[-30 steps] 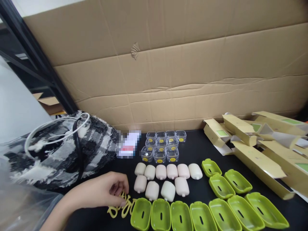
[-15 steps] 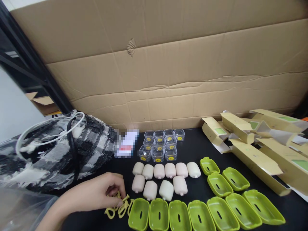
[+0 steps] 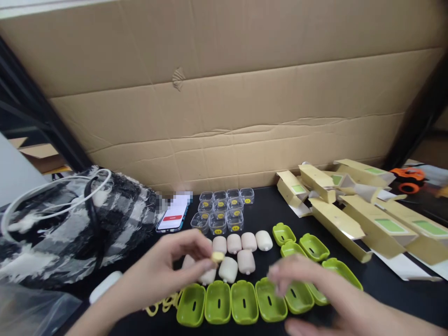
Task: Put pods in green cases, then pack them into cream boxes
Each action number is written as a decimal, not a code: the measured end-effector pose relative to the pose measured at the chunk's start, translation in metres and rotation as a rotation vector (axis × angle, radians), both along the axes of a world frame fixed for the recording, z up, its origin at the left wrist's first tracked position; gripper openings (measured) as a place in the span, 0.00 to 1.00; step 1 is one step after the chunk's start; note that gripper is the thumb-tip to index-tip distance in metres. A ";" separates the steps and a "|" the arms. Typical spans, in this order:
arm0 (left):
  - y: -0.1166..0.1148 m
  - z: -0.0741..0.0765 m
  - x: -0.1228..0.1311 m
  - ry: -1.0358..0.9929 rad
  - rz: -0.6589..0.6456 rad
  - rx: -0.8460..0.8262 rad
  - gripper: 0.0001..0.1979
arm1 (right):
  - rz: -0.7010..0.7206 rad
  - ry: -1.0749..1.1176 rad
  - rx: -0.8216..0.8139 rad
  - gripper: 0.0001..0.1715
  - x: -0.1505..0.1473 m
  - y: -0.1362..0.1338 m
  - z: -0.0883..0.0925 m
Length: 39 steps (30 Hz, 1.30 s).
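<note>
Your left hand point(image 3: 185, 259) pinches a small yellow piece point(image 3: 217, 257), and your fingers hide one end. The other end points to three o'clock, with its long side going sideways. It sits at twelve o'clock from the smooth, hollow green trays point(image 3: 238, 311). Your right hand point(image 3: 306, 289), all blurry, has thumb and fingers apart. Thin yellow loops point(image 3: 165, 306), partly covered, lie at seven o'clock from your left hand.

A black tabletop point(image 3: 268, 212) carries green trays point(image 3: 212, 303), pale rounded pieces point(image 3: 228, 269), clear cups point(image 3: 217, 223), yellow rings point(image 3: 165, 308), a phone point(image 3: 175, 210) and cartons point(image 3: 336, 219).
</note>
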State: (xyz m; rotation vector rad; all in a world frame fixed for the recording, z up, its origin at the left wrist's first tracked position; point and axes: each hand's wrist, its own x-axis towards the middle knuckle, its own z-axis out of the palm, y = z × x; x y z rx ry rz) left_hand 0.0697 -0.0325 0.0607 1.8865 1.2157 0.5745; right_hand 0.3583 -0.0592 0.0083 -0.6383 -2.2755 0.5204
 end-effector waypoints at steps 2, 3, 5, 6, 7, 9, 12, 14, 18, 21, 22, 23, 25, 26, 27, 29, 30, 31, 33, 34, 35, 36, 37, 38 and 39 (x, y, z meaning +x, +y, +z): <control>-0.003 0.003 0.034 -0.016 -0.095 0.001 0.05 | -0.056 0.095 0.002 0.30 0.003 0.005 0.010; -0.002 0.004 0.050 -0.032 -0.132 0.008 0.04 | -0.058 0.116 0.011 0.26 0.006 0.008 0.012; 0.005 0.002 0.075 -0.139 -0.177 -0.008 0.04 | -0.057 0.150 0.034 0.14 0.012 0.015 0.013; 0.011 0.001 0.085 -0.186 -0.197 -0.029 0.05 | -0.066 0.173 0.054 0.09 0.016 0.019 0.012; 0.017 -0.001 0.094 -0.218 -0.215 -0.046 0.06 | -0.090 0.201 0.072 0.06 0.019 0.023 0.011; 0.031 -0.006 0.107 -0.248 -0.247 -0.053 0.07 | -0.159 0.263 0.069 0.04 0.024 0.031 0.009; 0.049 -0.012 0.121 -0.240 -0.288 -0.005 0.07 | -0.232 0.298 0.005 0.08 0.030 0.042 0.008; 0.061 -0.012 0.126 -0.204 -0.332 0.042 0.09 | -0.273 0.314 -0.003 0.07 0.033 0.048 0.008; 0.090 -0.011 0.128 0.000 -0.514 0.154 0.23 | -0.405 0.462 0.044 0.04 0.041 0.055 0.012; 0.113 -0.014 0.131 0.209 -0.666 0.174 0.22 | -0.448 0.531 0.047 0.05 0.043 0.057 0.014; 0.120 -0.016 0.134 0.265 -0.715 0.162 0.22 | -0.449 0.534 0.043 0.05 0.042 0.057 0.015; 0.125 -0.018 0.137 0.312 -0.765 0.147 0.22 | -0.448 0.533 0.041 0.05 0.041 0.057 0.015; 0.133 -0.023 0.144 0.381 -0.854 0.125 0.20 | -0.443 0.526 0.038 0.06 0.040 0.057 0.016; 0.136 -0.025 0.147 0.403 -0.883 0.123 0.17 | -0.441 0.526 0.038 0.06 0.039 0.057 0.016; 0.138 -0.027 0.150 0.417 -0.899 0.128 0.16 | -0.439 0.528 0.038 0.06 0.039 0.056 0.015; 0.141 -0.032 0.155 0.425 -0.902 0.145 0.14 | -0.436 0.533 0.038 0.05 0.039 0.056 0.015; 0.142 -0.034 0.157 0.421 -0.896 0.150 0.14 | -0.435 0.536 0.036 0.05 0.039 0.056 0.014; 0.143 -0.036 0.158 0.413 -0.886 0.151 0.14 | -0.436 0.539 0.034 0.06 0.040 0.056 0.013; 0.145 -0.037 0.158 0.375 -0.843 0.146 0.12 | -0.440 0.546 0.027 0.07 0.042 0.056 0.013; 0.144 -0.035 0.156 0.340 -0.798 0.147 0.11 | -0.442 0.551 0.023 0.08 0.043 0.057 0.014; 0.143 -0.032 0.154 0.291 -0.736 0.153 0.10 | -0.442 0.557 0.016 0.09 0.044 0.057 0.015; 0.140 -0.029 0.150 0.229 -0.660 0.159 0.12 | -0.440 0.562 0.008 0.09 0.044 0.058 0.016; 0.134 -0.024 0.145 0.154 -0.578 0.161 0.15 | -0.434 0.565 -0.004 0.09 0.044 0.059 0.018; 0.126 -0.019 0.139 0.068 -0.497 0.157 0.19 | -0.424 0.565 -0.018 0.10 0.043 0.059 0.021; 0.116 -0.014 0.131 -0.022 -0.425 0.138 0.24 | -0.409 0.559 -0.037 0.10 0.041 0.060 0.023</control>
